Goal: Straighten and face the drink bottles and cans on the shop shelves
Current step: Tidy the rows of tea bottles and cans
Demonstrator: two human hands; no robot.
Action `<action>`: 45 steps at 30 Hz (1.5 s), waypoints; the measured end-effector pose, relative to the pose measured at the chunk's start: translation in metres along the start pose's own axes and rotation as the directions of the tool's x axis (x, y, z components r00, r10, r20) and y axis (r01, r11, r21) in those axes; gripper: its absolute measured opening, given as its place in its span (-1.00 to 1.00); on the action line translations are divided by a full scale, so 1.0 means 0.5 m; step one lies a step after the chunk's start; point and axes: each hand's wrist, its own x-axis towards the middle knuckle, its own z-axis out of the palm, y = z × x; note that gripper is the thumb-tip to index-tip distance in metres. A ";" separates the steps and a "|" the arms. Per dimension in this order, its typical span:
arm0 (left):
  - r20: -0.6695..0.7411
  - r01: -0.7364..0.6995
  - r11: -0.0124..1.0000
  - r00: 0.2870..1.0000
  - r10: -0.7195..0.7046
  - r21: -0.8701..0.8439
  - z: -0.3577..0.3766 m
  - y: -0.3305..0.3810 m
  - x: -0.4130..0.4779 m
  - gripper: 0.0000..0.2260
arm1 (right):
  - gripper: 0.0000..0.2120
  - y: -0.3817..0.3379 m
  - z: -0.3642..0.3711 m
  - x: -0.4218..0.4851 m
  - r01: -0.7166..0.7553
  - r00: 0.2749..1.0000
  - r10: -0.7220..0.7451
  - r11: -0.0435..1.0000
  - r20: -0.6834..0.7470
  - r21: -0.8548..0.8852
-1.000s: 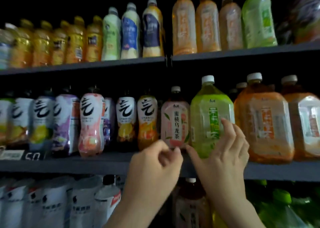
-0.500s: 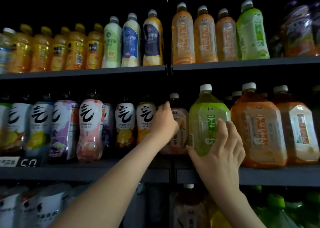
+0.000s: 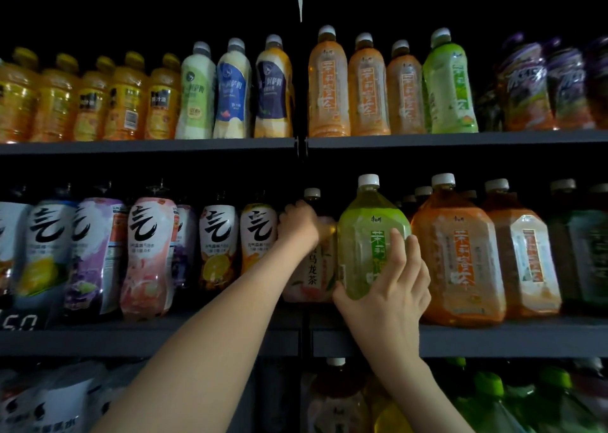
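1. The left hand [image 3: 297,223] was up at the middle shelf [image 3: 493,337], holding the peach tea bottle [image 3: 312,274] by its shoulder with the fingers curled over it. The fingertips were hidden behind the bottle, so it was probably a full grip, though I could not be sure.
2. The right hand [image 3: 388,291] lay on the front of the big green tea bottle [image 3: 368,222]. Its fingers were spread flat across the label and the thumb was set against the lower left edge.
3. Both bottles stood upright at the shelf front, touching side by side, with the peach one on the left next to the shelf divider.
4. Some of the shelf looked finished. The orange tea bottles [image 3: 457,251] to the right stood square with their labels forward, and so did most of the sparkling water bottles [image 3: 220,235] to the left.
5. Other bottles still looked in need of turning. The purple sparkling bottle [image 3: 95,251] showed its side panel. On the shelf above, one yellow juice bottle [image 3: 126,103] faced out barcode first.
6. I judged the job partly done, with this pair being squared and the shelf below too blurred to assess.
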 end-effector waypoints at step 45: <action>-0.073 -0.107 0.743 0.994 0.077 -0.661 0.085 -0.196 -0.497 -0.95 | -0.57 0.053 -0.139 -0.415 -0.136 0.815 0.130 0.990 0.564 -0.032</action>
